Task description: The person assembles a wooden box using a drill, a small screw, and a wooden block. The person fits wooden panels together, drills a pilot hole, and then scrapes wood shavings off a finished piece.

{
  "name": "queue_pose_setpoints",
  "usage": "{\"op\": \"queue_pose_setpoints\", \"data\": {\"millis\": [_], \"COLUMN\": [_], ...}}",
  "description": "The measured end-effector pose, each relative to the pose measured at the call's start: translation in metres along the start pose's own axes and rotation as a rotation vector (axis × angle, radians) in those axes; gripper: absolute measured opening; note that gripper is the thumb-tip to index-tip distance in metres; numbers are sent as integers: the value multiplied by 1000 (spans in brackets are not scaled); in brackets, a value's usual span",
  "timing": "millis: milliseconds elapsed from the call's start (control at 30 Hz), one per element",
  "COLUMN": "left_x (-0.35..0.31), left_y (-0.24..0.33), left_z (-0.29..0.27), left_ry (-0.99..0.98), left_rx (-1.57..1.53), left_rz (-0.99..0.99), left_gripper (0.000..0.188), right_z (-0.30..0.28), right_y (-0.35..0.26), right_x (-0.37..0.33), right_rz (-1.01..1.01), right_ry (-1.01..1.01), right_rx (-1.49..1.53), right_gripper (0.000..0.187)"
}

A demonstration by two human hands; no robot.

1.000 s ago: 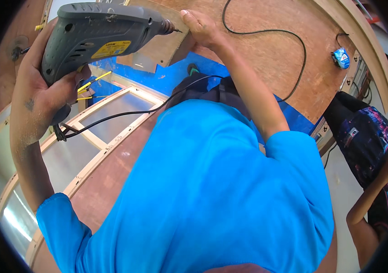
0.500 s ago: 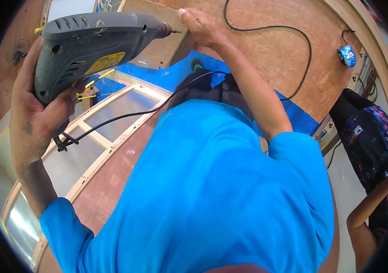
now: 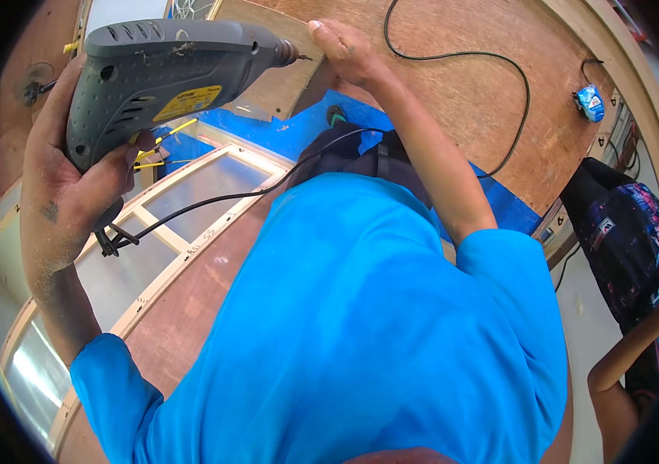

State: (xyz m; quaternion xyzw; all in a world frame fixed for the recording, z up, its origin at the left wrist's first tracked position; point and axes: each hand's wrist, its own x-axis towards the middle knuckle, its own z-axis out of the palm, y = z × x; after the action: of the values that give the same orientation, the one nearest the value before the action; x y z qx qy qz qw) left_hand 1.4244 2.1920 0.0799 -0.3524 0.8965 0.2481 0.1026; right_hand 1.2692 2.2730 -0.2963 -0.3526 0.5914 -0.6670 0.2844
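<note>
My left hand (image 3: 74,185) grips a dark grey power drill (image 3: 159,73) with a yellow label by its handle, with dust on hand and tool. The drill lies level, its chuck and thin bit (image 3: 302,56) pointing right. Close past the bit's tip is my right hand (image 3: 347,52), closed, thumb uppermost. Its other fingers are mostly out of sight, so what they hold cannot be made out. A black power cord (image 3: 213,199) runs from the drill's handle past my legs. Behind the chuck and bit stands a plywood panel (image 3: 268,35).
Wooden frames with clear panes (image 3: 198,189) lie at the left. A large plywood sheet (image 3: 453,93) spreads ahead, with the cord looping over it and a blue-and-white object (image 3: 590,102) near its right edge. Blue sheeting (image 3: 244,127) lies beneath. Another person (image 3: 623,240) is at the right.
The drill and my left hand have shifted slightly right in the picture; the right hand also sits slightly farther right and lower. Both hands keep the same posture.
</note>
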Motion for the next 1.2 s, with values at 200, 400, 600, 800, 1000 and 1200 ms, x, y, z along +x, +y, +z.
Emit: {"op": "queue_pose_setpoints", "data": {"millis": [200,400,600,800,1000,1200], "left_x": [0,2,-1,9,0,1], "left_y": [6,8,16,23,28,23], "left_z": [8,7,5,-3,2,-1], "left_ry": [74,62,43,-95,1,-44], "left_rx": [-70,-31,-89,-104,8,8], "left_rz": [-2,-24,-185,-94,-172,-157], "left_gripper": [85,82,81,82,83,75], "right_z": [-9,3,11,10,8,5], "right_y": [-25,-21,-8,-13,-13,-10], "right_x": [-11,-28,-24,-29,-28,-28], "right_rz": [-366,-463,-463,-496,-531,-526], "right_ry": [292,74,146,180,148,134], "right_rx": [-60,-207,-164,-274,-293,-311], "right_gripper": [36,28,17,18,20,23]}}
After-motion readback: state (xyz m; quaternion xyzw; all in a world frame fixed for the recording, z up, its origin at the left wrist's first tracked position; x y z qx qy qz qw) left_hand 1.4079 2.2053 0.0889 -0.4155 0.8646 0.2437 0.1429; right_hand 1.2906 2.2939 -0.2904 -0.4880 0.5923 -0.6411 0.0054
